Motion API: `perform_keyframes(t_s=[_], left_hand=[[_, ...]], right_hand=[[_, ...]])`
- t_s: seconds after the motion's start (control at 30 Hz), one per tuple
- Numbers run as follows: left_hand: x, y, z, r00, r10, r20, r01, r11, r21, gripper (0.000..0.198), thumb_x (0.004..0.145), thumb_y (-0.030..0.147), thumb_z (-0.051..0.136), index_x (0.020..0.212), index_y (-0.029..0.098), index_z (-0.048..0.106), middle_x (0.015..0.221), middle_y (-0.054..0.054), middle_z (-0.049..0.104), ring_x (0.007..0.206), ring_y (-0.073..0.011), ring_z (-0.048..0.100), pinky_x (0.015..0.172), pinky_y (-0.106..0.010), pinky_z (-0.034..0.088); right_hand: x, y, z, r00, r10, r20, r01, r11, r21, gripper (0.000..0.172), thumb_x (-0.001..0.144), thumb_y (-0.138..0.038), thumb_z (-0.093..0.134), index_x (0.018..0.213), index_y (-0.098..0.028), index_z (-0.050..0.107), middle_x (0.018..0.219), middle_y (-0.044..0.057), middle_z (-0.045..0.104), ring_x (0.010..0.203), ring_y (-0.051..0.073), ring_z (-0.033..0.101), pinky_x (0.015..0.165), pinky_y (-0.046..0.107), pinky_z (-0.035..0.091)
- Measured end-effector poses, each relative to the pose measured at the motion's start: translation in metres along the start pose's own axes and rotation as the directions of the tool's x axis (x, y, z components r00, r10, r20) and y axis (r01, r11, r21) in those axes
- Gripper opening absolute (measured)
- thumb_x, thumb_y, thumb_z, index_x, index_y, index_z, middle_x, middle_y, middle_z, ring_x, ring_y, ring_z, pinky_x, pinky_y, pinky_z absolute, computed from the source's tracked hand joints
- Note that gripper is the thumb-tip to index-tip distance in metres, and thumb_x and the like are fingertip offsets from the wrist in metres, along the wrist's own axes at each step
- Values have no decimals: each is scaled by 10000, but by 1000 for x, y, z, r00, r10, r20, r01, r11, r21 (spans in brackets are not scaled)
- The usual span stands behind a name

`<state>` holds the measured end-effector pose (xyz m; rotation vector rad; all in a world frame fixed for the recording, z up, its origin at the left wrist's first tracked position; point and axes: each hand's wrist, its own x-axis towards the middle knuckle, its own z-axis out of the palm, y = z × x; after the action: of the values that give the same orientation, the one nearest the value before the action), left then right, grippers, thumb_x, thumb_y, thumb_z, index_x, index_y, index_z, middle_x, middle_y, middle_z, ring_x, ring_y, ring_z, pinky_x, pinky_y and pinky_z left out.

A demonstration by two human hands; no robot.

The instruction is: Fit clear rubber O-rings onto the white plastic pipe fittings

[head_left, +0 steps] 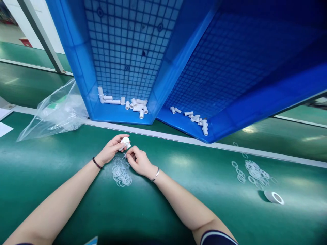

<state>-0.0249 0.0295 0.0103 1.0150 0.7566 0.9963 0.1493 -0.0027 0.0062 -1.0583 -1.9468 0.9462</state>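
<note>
My left hand (112,148) is closed around a few short white plastic pipe fittings (125,141), held just above the green table. Close by on its right, my right hand (138,161) has thumb and forefinger pinched together. A thin clear ring (125,156) shows at those fingertips, partly covered by them. Right below both hands lies a loose pile of clear sealing rings (122,174) on the green tabletop (158,211).
Two tilted blue crates (122,115) stand behind the table strip, with white fittings (138,103) along their lower walls. A clear plastic bag (58,112) lies at left. More rings (255,172) and a white roll (274,197) are at right.
</note>
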Motion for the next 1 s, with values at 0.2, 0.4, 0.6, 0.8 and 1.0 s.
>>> perform_keyframes(t_s=[0.2, 0.4, 0.6, 0.8, 1.0], left_hand=[[-3, -3, 0, 994, -9, 108, -9, 987, 159, 669, 643, 202, 810, 1245, 207, 519, 1116, -68, 578, 953, -184, 574, 846, -315, 459], [-3, -2, 0, 994, -10, 105, -18, 966, 259, 577, 686, 206, 762, 1216, 171, 537, 1104, -90, 588, 989, -194, 562, 891, -334, 446], [-4, -4, 1, 995, -3, 96, -22, 966, 259, 570, 679, 224, 774, 1201, 180, 550, 1098, -81, 574, 950, -181, 560, 832, -300, 464], [-3, -2, 1, 998, -26, 65, 5, 954, 300, 427, 839, 344, 621, 1234, 191, 568, 998, -70, 622, 756, -141, 557, 657, -256, 449], [-5, 3, 12, 989, 92, 113, -142, 781, 609, 424, 802, 386, 638, 1179, 194, 603, 1241, -112, 601, 1140, -277, 539, 997, -407, 399]], right_hand=[[0, 8, -5, 996, 87, -10, -87, 995, 43, 29, 848, -226, 478, 841, -224, 450, 659, -29, 584, 543, 122, 535, 546, 236, 410], [1, 7, -9, 988, 21, -152, -17, 999, 30, 50, 825, -223, 491, 780, -212, 472, 826, 33, 587, 656, 134, 528, 573, 250, 423], [0, 7, -7, 979, 116, -169, -89, 984, 155, 83, 881, -286, 470, 837, -225, 436, 739, -1, 569, 591, 127, 524, 542, 252, 417], [1, 9, -14, 986, 37, -163, -31, 999, 38, 91, 923, -307, 431, 889, -222, 430, 703, -13, 517, 589, 134, 501, 560, 265, 411], [5, 13, -27, 975, -169, -142, 153, 981, -115, 77, 935, -268, 417, 895, -221, 463, 821, 38, 569, 727, 166, 547, 678, 304, 453]])
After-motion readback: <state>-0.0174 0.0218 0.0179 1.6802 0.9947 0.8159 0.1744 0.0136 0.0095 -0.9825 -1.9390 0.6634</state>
